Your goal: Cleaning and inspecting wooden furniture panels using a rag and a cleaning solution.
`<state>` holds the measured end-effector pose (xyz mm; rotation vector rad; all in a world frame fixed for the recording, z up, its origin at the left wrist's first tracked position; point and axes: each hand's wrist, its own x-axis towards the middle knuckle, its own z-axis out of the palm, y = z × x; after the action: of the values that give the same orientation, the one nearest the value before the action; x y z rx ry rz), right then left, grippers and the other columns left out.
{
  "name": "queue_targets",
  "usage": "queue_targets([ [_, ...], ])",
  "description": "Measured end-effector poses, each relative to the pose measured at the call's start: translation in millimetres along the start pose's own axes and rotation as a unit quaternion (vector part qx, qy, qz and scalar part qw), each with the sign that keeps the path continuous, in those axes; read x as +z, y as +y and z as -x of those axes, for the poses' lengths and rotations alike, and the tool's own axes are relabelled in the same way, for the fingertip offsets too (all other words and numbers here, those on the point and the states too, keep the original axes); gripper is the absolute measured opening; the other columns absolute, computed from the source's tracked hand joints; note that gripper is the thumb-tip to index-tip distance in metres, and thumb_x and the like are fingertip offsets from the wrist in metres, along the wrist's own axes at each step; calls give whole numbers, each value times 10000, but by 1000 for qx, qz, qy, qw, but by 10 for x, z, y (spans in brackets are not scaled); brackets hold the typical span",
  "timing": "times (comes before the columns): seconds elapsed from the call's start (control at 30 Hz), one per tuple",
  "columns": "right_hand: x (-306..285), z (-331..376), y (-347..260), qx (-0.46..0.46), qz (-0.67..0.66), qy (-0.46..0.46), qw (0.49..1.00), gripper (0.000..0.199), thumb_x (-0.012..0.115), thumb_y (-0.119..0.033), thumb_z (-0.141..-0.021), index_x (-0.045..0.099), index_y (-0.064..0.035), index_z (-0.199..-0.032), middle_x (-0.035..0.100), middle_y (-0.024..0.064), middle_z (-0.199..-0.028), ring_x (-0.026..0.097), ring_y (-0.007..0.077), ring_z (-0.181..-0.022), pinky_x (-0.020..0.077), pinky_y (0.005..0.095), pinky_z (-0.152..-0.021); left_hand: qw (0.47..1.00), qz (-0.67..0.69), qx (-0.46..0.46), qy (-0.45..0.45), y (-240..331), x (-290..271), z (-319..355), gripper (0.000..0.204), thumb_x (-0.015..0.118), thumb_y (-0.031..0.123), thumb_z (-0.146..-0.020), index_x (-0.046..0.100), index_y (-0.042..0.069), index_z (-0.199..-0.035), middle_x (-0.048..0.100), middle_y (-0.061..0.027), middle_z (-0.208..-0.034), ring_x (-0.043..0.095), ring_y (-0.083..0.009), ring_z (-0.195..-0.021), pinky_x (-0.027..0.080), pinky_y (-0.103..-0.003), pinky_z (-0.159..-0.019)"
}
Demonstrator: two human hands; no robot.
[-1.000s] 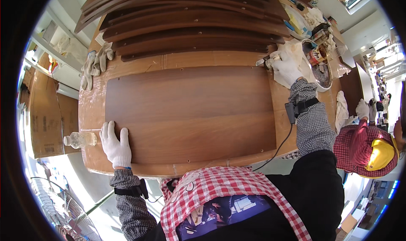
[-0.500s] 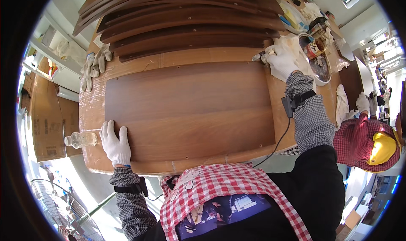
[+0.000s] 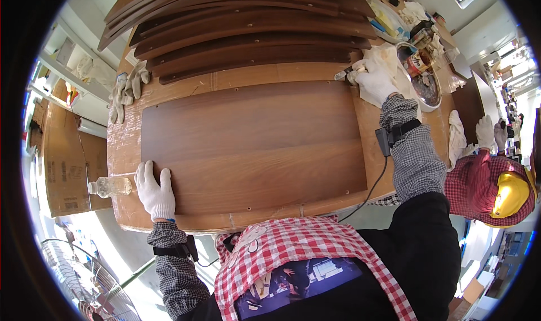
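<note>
A dark brown wooden panel [image 3: 253, 146] lies flat in front of me, with small round holes near its long edges. My left hand [image 3: 155, 191], in a white knit glove, rests at the panel's lower left edge with its fingers stretched out, so it is open. Beyond the panel's far right corner, my right hand [image 3: 375, 81], gloved too, is closed around a small tool with a flat metal end [image 3: 342, 74]; its exact kind is not clear. A pale cloth [image 3: 397, 67] lies beneath and beside that hand.
Several dark panels [image 3: 253, 31] are stacked at the far side of the cardboard-covered table [image 3: 127, 143]. A clear bottle [image 3: 110, 187] lies at the left, below spare gloves [image 3: 128, 87]. An oval tub [image 3: 431, 104] holding a jar [image 3: 417, 63] stands right. A co-worker in a yellow cap [image 3: 510, 196] is at far right.
My hands stay almost where they were. The co-worker's gloved hand at the far right has risen a little, with its fingers more spread.
</note>
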<state>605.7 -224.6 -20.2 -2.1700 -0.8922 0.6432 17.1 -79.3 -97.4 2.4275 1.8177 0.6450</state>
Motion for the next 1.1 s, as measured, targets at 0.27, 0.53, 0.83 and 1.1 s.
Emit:
queue_targets([
  [0.27, 10, -275, 562, -58, -15, 25, 998, 310, 679, -68, -888, 684, 23, -1184, 725, 100, -996, 678, 185, -891, 523, 285, -777, 1000, 1, 12, 5, 9, 15, -18, 493, 690, 299, -963, 644, -37, -1320, 608, -234, -1444, 498, -431, -1403, 336, -508, -1234],
  [0.53, 30, -113, 391, -32, -110, 59, 992, 288, 711, -99, -910, 666, 12, -1172, 666, 38, -859, 599, 132, -691, 484, 286, -631, 1000, 3, 12, 0, 2, 0, -6, 490, 682, 298, -965, 642, -34, -1323, 601, -232, -1454, 506, -425, -1393, 352, -501, -1220],
  [0.83, -25, 805, 463, 37, 27, -5, 999, 237, 697, -127, -941, 686, 8, -1136, 690, 46, -916, 631, 124, -764, 519, 300, -660, 1000, 13, -17, -21, -48, 24, -43, 533, 659, 325, -987, 624, -27, -1386, 566, -231, -1508, 490, -413, -1414, 377, -490, -1196],
  [1.1, -10, 2568, 942, 47, -58, -48, 996, 300, 655, 7, -902, 673, -31, -1200, 754, 84, -1082, 700, 151, -975, 571, 301, -889, 998, 26, -34, -38, -33, 31, -76, 565, 631, 355, -1014, 599, -30, -1426, 535, -221, -1548, 491, -403, -1421, 376, -469, -1199],
])
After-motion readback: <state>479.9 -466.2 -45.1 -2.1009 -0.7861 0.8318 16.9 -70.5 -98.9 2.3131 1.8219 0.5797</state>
